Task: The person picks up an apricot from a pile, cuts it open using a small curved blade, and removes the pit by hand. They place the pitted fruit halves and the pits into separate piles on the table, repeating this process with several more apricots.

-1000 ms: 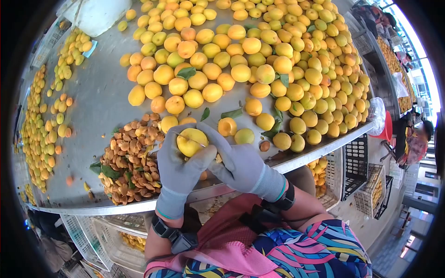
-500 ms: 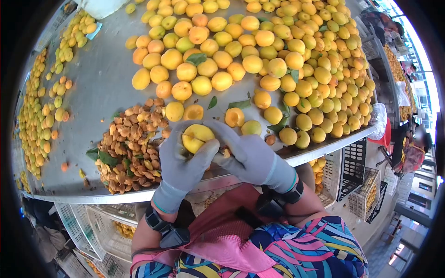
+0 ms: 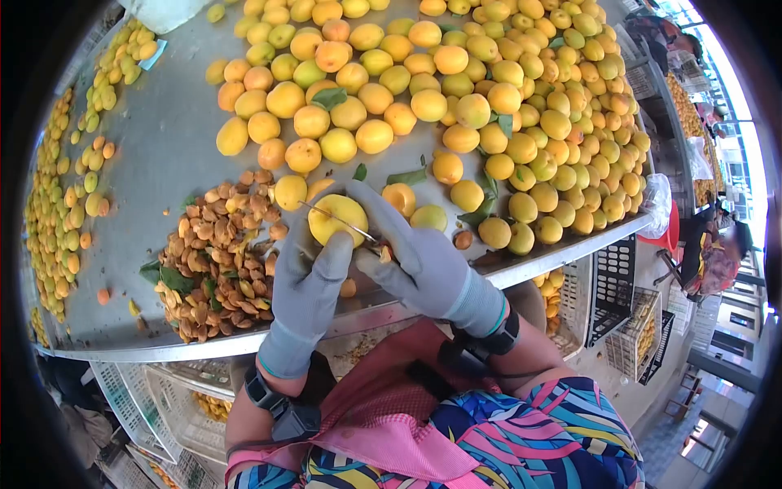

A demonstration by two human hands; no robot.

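Observation:
My left hand [image 3: 303, 285], in a grey glove, holds a yellow apricot [image 3: 330, 226] between thumb and fingers. Across the top of the fruit lies the thin metal blade of a small knife [image 3: 358, 232]. My right hand [image 3: 432, 269], gloved the same way, is closed round the knife's other end, so the handle is mostly hidden. Both hands are above the near edge of the metal table. Just left of them is a heap of brown apricot pits [image 3: 216, 269]. A halved apricot [image 3: 399, 198] lies cut side up beyond my right hand.
Many whole apricots [image 3: 562, 138] cover the table's far and right parts, with green leaves among them. More apricots [image 3: 53, 220] lie along the left side. Plastic crates [image 3: 615, 285] stand below the table edge. At the right are a red container [image 3: 664, 224] and another person [image 3: 717, 257].
Both hands have risen a little with the apricot. The blade now shows more plainly across the fruit, its tip out past the left side. The whole view has shifted slightly.

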